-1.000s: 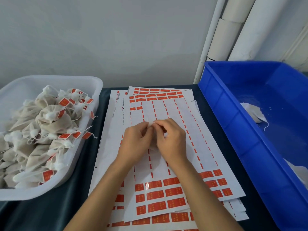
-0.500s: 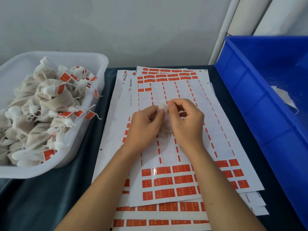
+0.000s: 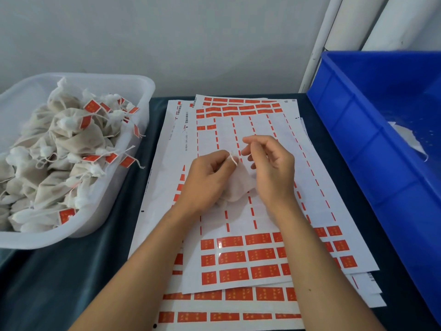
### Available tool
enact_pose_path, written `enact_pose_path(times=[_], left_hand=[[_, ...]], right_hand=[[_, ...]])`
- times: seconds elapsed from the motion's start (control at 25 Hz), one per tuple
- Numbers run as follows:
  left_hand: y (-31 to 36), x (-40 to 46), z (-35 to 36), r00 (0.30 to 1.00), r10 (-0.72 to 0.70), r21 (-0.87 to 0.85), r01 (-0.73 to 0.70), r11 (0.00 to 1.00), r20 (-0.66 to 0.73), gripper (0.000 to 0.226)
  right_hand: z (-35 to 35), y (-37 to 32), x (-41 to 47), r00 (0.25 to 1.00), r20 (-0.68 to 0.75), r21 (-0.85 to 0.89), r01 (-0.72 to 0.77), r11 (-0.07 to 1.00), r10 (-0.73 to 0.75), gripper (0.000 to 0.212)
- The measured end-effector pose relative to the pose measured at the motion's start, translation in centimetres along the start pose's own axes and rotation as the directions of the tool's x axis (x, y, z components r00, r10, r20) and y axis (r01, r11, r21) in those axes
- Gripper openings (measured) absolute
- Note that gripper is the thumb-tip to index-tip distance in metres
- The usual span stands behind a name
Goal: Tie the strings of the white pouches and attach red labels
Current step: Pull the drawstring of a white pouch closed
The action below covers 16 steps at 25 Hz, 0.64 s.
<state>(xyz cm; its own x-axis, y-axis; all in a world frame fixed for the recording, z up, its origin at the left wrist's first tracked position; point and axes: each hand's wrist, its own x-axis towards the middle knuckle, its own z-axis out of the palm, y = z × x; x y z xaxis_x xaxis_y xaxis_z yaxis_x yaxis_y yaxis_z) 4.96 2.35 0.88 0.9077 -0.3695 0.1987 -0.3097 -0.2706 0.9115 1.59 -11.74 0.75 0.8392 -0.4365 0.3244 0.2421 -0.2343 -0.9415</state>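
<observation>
Left hand (image 3: 205,180) is pinching the neck of a white pouch (image 3: 238,185), thumb and forefinger clamped together on the gathered top. A loop of string (image 3: 232,158) is sitting over the left fingertip. Pouch body is hanging just below and right of that grip, resting against the label sheets (image 3: 238,235).

Right hand (image 3: 272,168) is hovering just right of the pouch, palm touching or nearly touching its side. Fingers are curled and thumb and forefinger are closing toward each other at the top; cannot tell if a string end is between them.

Both hands are working over the middle of the top sheet, where the labels are already peeled off and only red dashes are showing. Red labels (image 3: 233,258) are filling the near rows and a few far rows. Several sheets are lying stacked and fanned.

Sheets are lying on a dark worktop (image 3: 71,271). Left of them a white tub (image 3: 140,96) is holding a pile of tied pouches (image 3: 71,144) with red tags, some tags hanging over its rim. On the right a blue bin (image 3: 358,139) is holding a scrap of white material (image 3: 408,137).

Behind the worktop a plain pale wall (image 3: 191,44) is showing, with white pipes (image 3: 343,22) running up in the right corner.
</observation>
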Motion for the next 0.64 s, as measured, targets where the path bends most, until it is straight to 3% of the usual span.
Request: enact_pose_path(times=[0.12, 0.24, 0.48, 0.64], left_hand=[[-0.1, 0.1, -0.2, 1.0, 0.006, -0.024, -0.005, 1.0, 0.023, 0.035], [-0.2, 0.0, -0.4, 0.998, 0.027, -0.072, -0.023, 0.997, 0.057, 0.03], [-0.3, 0.0, -0.4, 0.996, 0.024, -0.035, -0.021, 0.999, 0.082, 0.036], [-0.4, -0.3, -0.1, 0.993, 0.034, 0.034, -0.038, 0.999, 0.109, 0.036]], right_hand=[[-0.9, -0.2, 0.3, 0.979, 0.201, -0.059, -0.027, 0.998, 0.038, 0.031], [-1.2, -0.4, 0.2, 0.93, 0.361, -0.055, -0.052, 0.997, 0.068, 0.027], [-1.4, -0.6, 0.4, 0.954, 0.297, -0.122, 0.0, 0.993, 0.036, 0.009], [-1.6, -0.5, 0.4, 0.983, 0.162, -0.058, -0.077, 0.995, 0.085, 0.008]])
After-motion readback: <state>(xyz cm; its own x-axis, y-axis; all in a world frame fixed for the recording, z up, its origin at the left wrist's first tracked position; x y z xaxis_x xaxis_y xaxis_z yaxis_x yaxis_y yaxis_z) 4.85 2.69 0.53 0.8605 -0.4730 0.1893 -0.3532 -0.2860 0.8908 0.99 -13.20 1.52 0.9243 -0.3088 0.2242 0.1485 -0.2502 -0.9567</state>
